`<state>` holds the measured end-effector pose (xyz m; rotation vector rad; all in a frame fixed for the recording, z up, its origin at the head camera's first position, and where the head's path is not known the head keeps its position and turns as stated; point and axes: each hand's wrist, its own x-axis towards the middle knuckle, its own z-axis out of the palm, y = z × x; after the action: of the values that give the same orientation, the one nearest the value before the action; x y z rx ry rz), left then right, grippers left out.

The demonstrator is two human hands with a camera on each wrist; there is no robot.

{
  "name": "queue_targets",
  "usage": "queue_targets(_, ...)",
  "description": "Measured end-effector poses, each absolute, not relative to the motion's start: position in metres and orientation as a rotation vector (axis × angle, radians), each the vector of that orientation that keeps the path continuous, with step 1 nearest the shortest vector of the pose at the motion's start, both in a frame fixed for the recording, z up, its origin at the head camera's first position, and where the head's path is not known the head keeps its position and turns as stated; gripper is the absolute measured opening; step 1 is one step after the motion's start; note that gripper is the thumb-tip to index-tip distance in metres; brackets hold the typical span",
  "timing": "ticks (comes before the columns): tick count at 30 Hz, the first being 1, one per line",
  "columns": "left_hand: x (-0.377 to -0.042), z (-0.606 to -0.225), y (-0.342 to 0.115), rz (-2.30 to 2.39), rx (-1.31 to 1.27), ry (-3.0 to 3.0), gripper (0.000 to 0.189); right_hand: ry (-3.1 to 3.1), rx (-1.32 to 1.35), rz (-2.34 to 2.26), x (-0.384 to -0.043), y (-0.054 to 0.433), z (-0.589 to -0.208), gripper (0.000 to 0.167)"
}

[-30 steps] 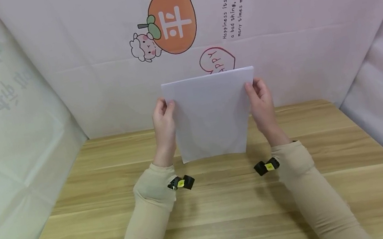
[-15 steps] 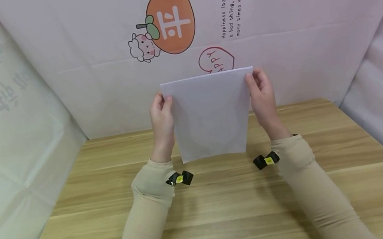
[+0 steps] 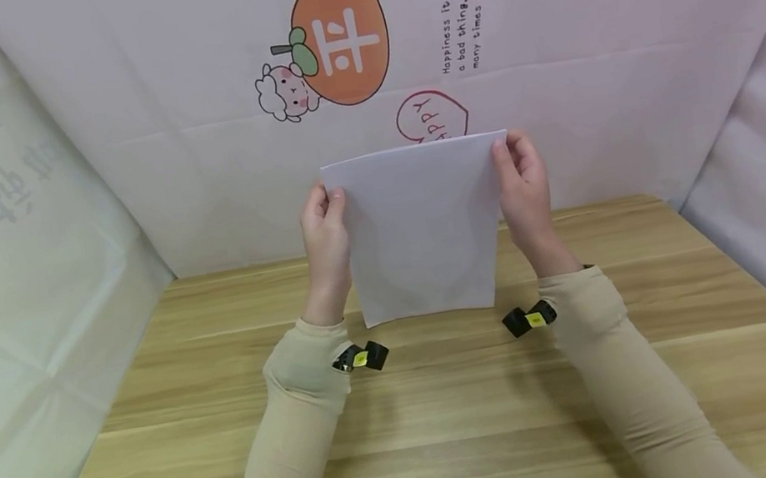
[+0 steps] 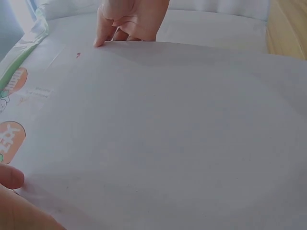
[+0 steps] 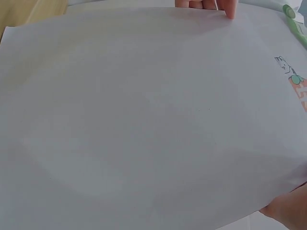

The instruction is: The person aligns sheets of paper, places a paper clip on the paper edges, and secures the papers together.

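A blank white sheet of paper (image 3: 423,232) stands nearly upright over the far part of the wooden table, its face toward me. On its left edge, near the top corner, my left hand (image 3: 327,240) pinches it with the thumb in front and fingers behind. My right hand (image 3: 525,194) grips the opposite edge at the upper right corner, its thumb also on the front. In the left wrist view the paper (image 4: 168,129) fills most of the picture, and the right hand (image 4: 134,19) shows at its far edge. The fingers behind the sheet are largely hidden.
The wooden table (image 3: 419,453) spreads beneath both forearms. Behind it hangs a white cloth (image 3: 208,192) printed with an orange fruit (image 3: 349,33), a heart and lettering. More pale cloth walls the left and right sides. Each wrist carries a small black camera (image 3: 375,355).
My right hand has slid upward along the paper's edge to the corner, and the left has shifted slightly higher. The sheet has stayed nearly in place.
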<state>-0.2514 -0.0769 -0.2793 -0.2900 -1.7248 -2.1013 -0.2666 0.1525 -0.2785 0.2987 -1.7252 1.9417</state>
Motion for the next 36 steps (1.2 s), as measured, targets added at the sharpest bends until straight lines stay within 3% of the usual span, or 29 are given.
queue_targets(10, -0.246, -0.275, -0.076, -2.107, -0.291, -1.692, 0.019, -1.673, 0.329, 1.958, -0.262, 0.151, -0.273, 0.014)
queue_targets(36, -0.248, -0.277, -0.082, -2.118, -0.258, -1.695, 0.021, -1.728, 0.269, 1.972, -0.265, 0.161, -0.282, 0.021)
